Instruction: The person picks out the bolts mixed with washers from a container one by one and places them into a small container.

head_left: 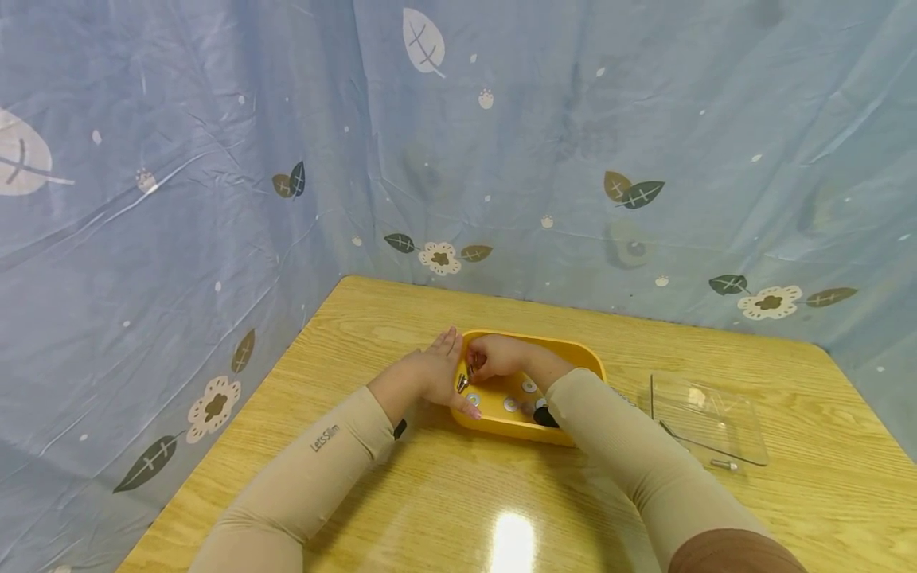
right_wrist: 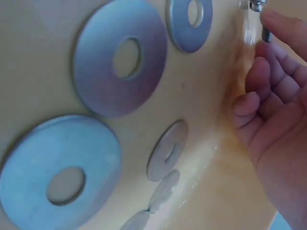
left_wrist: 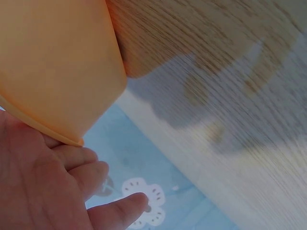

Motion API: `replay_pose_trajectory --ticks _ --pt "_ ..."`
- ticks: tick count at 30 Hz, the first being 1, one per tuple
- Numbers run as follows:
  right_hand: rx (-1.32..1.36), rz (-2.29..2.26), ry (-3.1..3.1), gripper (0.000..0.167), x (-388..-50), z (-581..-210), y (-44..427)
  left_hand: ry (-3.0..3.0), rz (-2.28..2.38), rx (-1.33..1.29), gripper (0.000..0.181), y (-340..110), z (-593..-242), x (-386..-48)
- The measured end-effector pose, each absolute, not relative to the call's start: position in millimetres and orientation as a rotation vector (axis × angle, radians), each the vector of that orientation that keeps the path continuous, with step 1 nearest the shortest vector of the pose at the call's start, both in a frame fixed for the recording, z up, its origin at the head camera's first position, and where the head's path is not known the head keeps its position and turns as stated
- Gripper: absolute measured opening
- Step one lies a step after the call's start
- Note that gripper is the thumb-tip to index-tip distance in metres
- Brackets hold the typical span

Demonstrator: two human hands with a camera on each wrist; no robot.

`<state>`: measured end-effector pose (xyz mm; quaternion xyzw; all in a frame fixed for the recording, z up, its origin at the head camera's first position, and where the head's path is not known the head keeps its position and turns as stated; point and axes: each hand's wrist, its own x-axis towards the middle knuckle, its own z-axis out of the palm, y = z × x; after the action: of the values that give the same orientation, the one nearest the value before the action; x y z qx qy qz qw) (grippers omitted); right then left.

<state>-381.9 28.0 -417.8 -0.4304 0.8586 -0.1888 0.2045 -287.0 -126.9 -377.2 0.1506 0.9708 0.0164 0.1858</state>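
Observation:
A yellow tray (head_left: 501, 427) (left_wrist: 57, 57) has my left hand (head_left: 428, 376) (left_wrist: 43, 182) at its left end, fingers extended along the rim and thumb over the front edge. Inside that end, my right hand (head_left: 499, 356) (right_wrist: 283, 110) pinches a small metal fastener (right_wrist: 257, 6), partly hidden by the fingers. Another metal piece (head_left: 462, 383) is close to these fingertips. Several flat round washers (head_left: 510, 404) (right_wrist: 96, 72) lie on the tray floor, with a black object (head_left: 546, 417) near the front wall, partly covered by the right forearm.
Clear plastic pieces (head_left: 748, 410) lie on the wooden table (head_left: 444, 509) to the right, with a metal bolt (head_left: 723, 465) in front of them. A small dark object (head_left: 399, 430) shows beside my left wrist. A blue patterned curtain (head_left: 544, 143) borders the table.

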Motion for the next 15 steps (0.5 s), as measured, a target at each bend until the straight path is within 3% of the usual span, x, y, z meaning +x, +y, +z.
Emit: replay_pose_trajectory --ticks 15 --pt "-1.198 -0.650 2.406 0.018 -378 -384 59 2.735 0.048 0.424 0.141 -128 -385 -290"
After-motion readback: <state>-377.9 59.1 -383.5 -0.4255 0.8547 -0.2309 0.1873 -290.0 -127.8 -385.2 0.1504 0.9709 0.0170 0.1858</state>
